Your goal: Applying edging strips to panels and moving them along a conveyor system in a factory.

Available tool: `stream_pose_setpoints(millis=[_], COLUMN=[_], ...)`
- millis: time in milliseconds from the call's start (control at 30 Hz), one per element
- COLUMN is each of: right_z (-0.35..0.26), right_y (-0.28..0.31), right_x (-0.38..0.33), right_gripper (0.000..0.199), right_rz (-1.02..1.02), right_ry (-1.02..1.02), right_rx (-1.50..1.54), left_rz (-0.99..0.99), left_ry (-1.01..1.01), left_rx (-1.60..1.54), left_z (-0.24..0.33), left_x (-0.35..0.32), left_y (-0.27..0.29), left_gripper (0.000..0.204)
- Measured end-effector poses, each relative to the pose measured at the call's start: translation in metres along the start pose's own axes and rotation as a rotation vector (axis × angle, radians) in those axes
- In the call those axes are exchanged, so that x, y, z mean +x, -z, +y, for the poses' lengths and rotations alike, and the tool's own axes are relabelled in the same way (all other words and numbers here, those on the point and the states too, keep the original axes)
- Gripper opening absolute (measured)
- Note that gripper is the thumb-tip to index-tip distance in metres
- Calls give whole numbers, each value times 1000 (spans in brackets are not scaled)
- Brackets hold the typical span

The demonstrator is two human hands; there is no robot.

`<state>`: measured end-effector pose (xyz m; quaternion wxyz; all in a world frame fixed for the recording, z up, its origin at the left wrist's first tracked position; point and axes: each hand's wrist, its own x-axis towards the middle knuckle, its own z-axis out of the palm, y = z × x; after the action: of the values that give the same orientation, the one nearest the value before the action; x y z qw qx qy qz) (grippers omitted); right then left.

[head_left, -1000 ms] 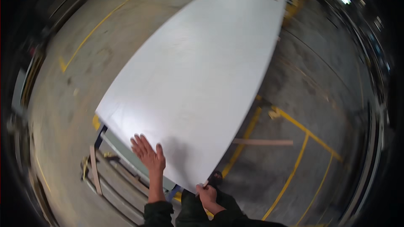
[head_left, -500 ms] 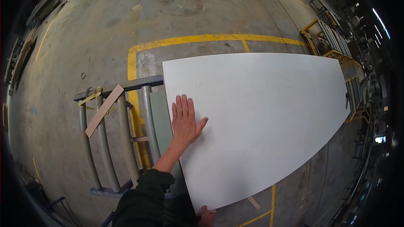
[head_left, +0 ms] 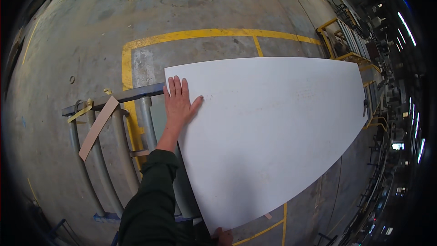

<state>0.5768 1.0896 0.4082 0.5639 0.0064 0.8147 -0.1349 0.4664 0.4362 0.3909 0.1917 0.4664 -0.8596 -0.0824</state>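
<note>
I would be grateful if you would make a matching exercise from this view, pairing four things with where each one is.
Things:
1. Left hand
2. Right hand
3. Flat pinkish-tan strip
4. Long yellow floor line

Places:
A. Slantwise across the grey, tube-shaped rollers
B. By the near corner of the large, flat white panel, at the picture's lower edge
C. On the floor beyond the panel's far side
D. Over the panel's left edge, fingers spread

Right pairs: 1-D, 2-B, 3-A, 4-C
</note>
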Motion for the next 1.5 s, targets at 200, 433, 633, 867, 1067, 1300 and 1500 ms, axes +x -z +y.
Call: stream_pose_setpoints(millis=[200, 433, 633, 867, 1067, 1300, 1500], right_z=[-25, 14, 1, 3, -106, -321, -445], right_y=[-18, -8, 9, 32, 39, 31, -13], right_x=[-10, 3, -14, -37, -128, -6, 63], right_gripper=[36, 46, 36, 37, 26, 75, 96], right_rz=[294, 18, -152, 104, -18, 675, 753], right_ry=[-313, -152, -119, -223, 288, 985, 1016], right_rx=[834, 1153, 1183, 1126, 818, -418, -681], left_rz=[-128, -384, -651, -676, -600, -479, -49], left_ry=[-17, -183, -205, -261, -169, 333, 6], left_rx=[-45, -209, -294, -504, -543, -618, -371], left_z=[36, 119, 131, 149, 155, 39, -72], left_x=[-100, -365, -506, -530, -482, -255, -4], left_y=[20, 102, 175, 224, 236, 242, 176], left_gripper=[83, 75, 52, 45, 41, 25, 15])
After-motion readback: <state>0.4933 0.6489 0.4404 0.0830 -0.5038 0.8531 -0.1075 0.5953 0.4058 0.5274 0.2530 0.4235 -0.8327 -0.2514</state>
